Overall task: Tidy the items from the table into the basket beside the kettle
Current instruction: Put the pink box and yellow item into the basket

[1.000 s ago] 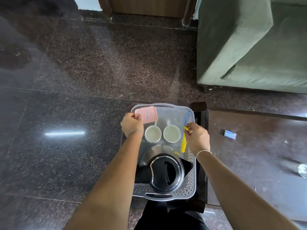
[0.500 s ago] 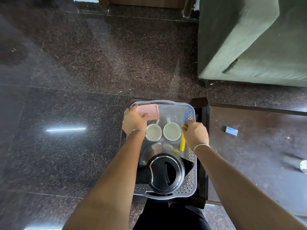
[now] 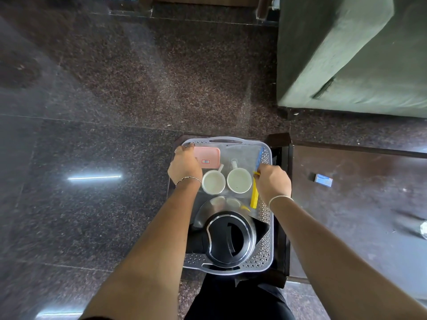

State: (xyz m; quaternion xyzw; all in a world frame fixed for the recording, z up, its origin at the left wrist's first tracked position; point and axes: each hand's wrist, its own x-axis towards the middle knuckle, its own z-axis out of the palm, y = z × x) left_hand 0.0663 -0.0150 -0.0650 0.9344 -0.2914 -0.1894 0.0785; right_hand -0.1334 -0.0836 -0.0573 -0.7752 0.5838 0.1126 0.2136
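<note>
Low in the centre of the frame I see a grey perforated basket resting on a dark stand, and both of my hands are reaching into its far half. My left hand is grasping the left edge of a pink rectangular lid or tray, which lies flat in the basket's upper left corner. My right hand is clenched on a yellow stick-shaped item that lies along the basket's right wall, with a blue item just above it against the same wall. Between my hands sit two white cups, side by side and upright, their handles pointing toward the top of the frame. Below them, the kettle with its black lid fills the near half of the basket. To the right of the frame, a small blue box lies on the dark brown table, well apart from the basket. A green sofa occupies the upper right.
</note>
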